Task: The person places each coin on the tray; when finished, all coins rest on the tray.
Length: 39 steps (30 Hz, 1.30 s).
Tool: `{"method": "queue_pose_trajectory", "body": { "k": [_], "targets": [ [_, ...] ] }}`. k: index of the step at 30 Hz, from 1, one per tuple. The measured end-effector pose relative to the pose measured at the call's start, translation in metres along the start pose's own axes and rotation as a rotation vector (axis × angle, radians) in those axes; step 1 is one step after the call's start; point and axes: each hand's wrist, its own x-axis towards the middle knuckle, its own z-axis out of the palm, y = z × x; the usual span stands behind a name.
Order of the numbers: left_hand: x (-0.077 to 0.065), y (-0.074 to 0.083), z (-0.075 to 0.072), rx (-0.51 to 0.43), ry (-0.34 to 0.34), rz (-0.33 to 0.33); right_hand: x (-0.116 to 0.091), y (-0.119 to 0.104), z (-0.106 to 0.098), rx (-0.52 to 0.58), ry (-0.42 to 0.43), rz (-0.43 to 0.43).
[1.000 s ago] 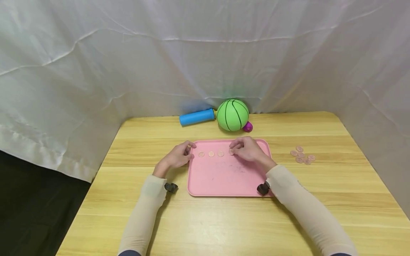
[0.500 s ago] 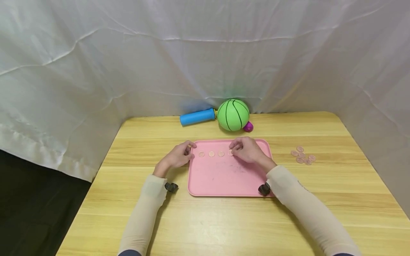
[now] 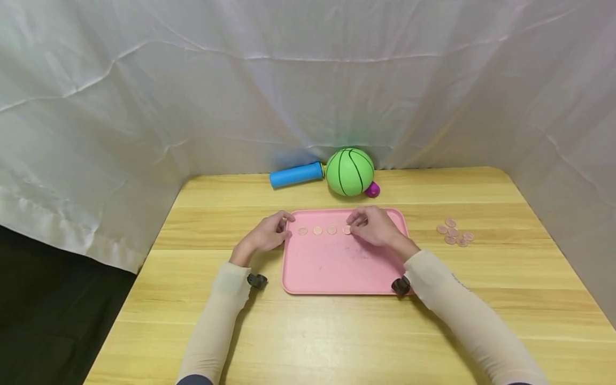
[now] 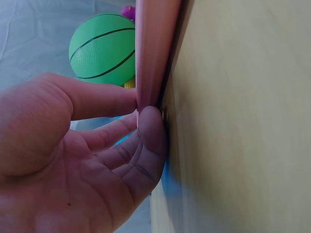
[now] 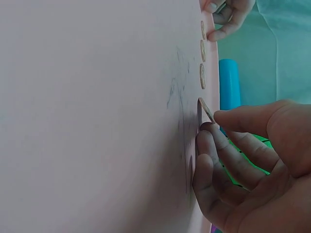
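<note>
A pink tray lies on the wooden table, with a row of three coins near its far edge. My left hand holds the tray's left rim, thumb and fingertips on the edge. To the right of the row, my right hand pinches a fourth coin between thumb and finger. That coin is tilted in the right wrist view, its lower edge close to the tray surface, and the fingertips cover part of it.
Several loose coins lie on the table right of the tray. Behind the tray sit a green ball, a blue cylinder like a hand pump and a small purple object. A pale curtain hangs along the back and sides.
My right hand has shifted slightly to the right, and more of the coin at its fingertips shows. The left hand has stayed on the tray's rim.
</note>
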Motion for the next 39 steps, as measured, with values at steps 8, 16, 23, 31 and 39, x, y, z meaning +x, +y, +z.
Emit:
{"method": "queue_pose_trajectory", "body": {
  "k": [8, 16, 23, 31, 39],
  "targets": [
    [-0.001, 0.002, -0.001, 0.006, -0.001, 0.001, -0.004, 0.001, -0.003, 0.012, 0.006, -0.005],
    [0.001, 0.002, 0.0, 0.004, -0.003, 0.007, -0.015, 0.003, -0.015, 0.027, 0.025, 0.052],
    [0.0, 0.001, -0.001, 0.013, -0.005, 0.004, -0.029, 0.013, -0.034, 0.083, 0.049, 0.072],
    [-0.002, 0.0, -0.002, 0.012, -0.005, 0.005, -0.043, 0.026, -0.054, 0.126, 0.083, 0.124],
    [-0.001, 0.0, -0.001, 0.004, -0.006, 0.004, -0.057, 0.046, -0.071, 0.089, 0.136, 0.126]
  ]
}}
